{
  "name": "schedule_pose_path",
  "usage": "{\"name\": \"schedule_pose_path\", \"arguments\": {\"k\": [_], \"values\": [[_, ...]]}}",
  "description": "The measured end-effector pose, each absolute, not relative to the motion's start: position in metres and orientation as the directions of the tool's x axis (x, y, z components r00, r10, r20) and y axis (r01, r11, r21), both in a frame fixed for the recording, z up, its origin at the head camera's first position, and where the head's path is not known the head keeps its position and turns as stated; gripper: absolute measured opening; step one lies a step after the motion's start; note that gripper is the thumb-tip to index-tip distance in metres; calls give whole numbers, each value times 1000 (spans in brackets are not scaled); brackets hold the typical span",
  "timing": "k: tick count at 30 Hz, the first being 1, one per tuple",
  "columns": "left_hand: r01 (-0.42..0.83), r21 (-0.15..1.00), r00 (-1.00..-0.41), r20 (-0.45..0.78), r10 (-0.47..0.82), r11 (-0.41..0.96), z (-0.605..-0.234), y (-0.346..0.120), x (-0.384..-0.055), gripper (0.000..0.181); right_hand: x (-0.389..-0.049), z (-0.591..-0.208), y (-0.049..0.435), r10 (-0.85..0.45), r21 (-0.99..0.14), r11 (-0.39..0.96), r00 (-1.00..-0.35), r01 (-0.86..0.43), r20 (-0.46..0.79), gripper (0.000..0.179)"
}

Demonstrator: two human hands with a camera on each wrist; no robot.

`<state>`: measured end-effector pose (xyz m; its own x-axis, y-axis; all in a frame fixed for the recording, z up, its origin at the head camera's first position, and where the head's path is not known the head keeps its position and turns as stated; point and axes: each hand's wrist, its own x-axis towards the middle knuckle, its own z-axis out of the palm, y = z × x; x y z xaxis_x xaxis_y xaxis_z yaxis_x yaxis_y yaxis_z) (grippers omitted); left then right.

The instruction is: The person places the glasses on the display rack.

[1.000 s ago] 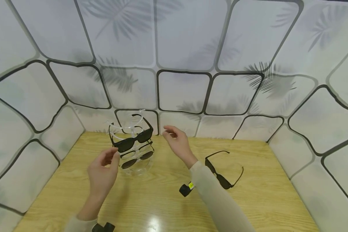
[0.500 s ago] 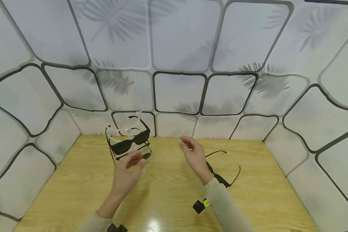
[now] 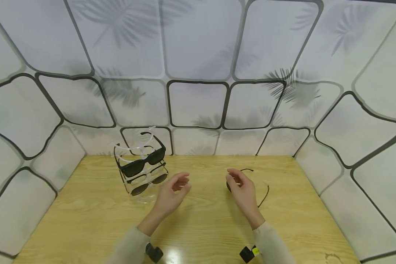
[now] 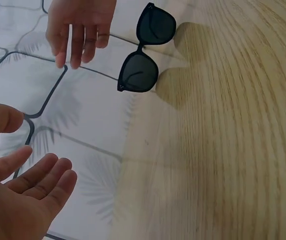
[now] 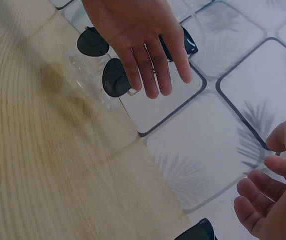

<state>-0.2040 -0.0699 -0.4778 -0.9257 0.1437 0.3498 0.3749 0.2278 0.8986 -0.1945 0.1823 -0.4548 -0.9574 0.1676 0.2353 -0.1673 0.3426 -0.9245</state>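
Note:
My left hand (image 3: 171,194) hovers over the table just right of the eyewear stand, fingers loosely bent and holding nothing. To its right, my right hand (image 3: 245,194) is held in a similar relaxed curve, also with nothing in it. Behind the right hand lies a pair of black sunglasses (image 4: 139,72), partly covered by that hand in the head view; its thin temple (image 3: 264,196) shows past the wrist. The clear stand (image 3: 146,199) bears black sunglasses (image 3: 133,168) on top, thin-framed glasses (image 3: 129,181) beneath them, and dark-lensed sunglasses (image 3: 140,189) lowest.
The wood-grain table (image 3: 204,234) meets a patterned backdrop (image 3: 198,106) at the back and both sides. A black wrist camera (image 3: 154,253) sits at the left sleeve, another black camera (image 3: 246,254) at the right one.
Both hands have moved right and nearer to me, the left one away from the stand, the right one in front of the loose sunglasses. The head view has shifted slightly. The eyewear stays in place.

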Motion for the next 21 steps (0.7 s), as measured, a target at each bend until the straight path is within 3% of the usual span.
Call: {"name": "schedule_pose_path", "arguments": {"k": [7,14,21], "values": [[346,913,-934,312,177,217,-479,-44,-212,34,-174,-464,206,254,-911,397,-941,-110,224,23],[350,909,-929,305,210,225,-453,-32,-200,33,-164,-470,221,292,-901,427,-932,-74,215,24],[349,907,-929,302,216,234,-476,-22,-217,32,-156,-476,236,328,-901,431,-923,-45,203,24]]}}
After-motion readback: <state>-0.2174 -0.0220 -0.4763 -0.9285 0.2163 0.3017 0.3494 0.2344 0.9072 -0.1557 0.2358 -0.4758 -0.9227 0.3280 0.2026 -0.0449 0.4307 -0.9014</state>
